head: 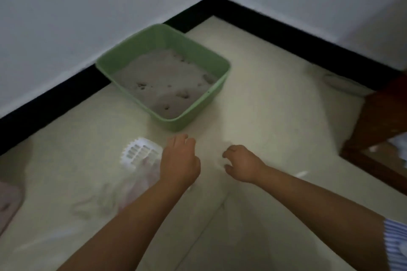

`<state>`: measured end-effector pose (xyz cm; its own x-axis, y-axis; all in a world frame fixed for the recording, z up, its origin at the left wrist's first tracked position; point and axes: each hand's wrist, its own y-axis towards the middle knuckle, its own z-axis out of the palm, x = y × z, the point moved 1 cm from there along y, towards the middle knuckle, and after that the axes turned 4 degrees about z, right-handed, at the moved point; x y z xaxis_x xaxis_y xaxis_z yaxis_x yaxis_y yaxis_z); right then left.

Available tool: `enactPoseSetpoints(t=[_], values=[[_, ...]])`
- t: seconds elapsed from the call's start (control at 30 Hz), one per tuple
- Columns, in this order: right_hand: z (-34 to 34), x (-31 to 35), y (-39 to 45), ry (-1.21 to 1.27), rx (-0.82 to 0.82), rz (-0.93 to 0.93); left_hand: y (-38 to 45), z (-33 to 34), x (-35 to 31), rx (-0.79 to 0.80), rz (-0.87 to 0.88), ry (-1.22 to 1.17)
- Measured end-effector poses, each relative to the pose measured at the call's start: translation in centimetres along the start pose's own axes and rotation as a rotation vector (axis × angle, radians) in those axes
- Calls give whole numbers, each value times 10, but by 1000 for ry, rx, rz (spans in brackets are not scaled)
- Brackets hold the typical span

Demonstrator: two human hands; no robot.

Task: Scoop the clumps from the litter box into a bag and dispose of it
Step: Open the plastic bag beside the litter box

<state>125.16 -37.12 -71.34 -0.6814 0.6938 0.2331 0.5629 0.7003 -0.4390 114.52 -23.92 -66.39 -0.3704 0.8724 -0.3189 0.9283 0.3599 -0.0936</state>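
Observation:
A green litter box stands on the floor against the left wall near the corner, filled with grey litter that shows several darker clumps. My left hand is just in front of the box with its fingers curled, and it grips the end of a white slotted scoop that sticks out to its left. A thin clear plastic bag lies crumpled below the scoop and beside my left wrist. My right hand hovers over the floor to the right, fingers loosely curled, holding nothing.
A black skirting runs along both white walls. A dark wooden furniture leg and frame stand at the right, with a pale flat object on the floor behind them. A pinkish object shows at the left edge. The floor is cream.

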Motion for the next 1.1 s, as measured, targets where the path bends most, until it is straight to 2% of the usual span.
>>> enactPoseSetpoints(t=[0.17,0.3,0.4,0.53,0.63,0.77,0.83,0.93,1.03,1.1], values=[[-74,-113,-87,-30,-237,296,55,1,-132,-20,508,84],[-130,-184,-210,30,-499,591,56,-10,-274,-32,908,93],[-154,-204,-337,-62,-764,828,23,-32,-381,-53,1151,55],[-156,-186,-506,-323,-939,1210,-54,-47,-485,26,1422,-1],[-133,-162,-591,-362,-916,1571,-112,-58,-532,-10,1566,-28],[-94,-149,-639,-46,-615,1901,-167,-73,-564,-3,1645,-20],[-83,-149,-649,17,-551,1958,-183,-74,-567,20,1673,-24],[-79,-142,-653,64,-622,1912,-193,-62,-573,73,1676,-118],[-81,-121,-657,190,-719,1730,-196,-56,-578,225,1554,-255],[-82,-100,-658,401,-862,1536,-197,-57,-582,376,1506,-309]])
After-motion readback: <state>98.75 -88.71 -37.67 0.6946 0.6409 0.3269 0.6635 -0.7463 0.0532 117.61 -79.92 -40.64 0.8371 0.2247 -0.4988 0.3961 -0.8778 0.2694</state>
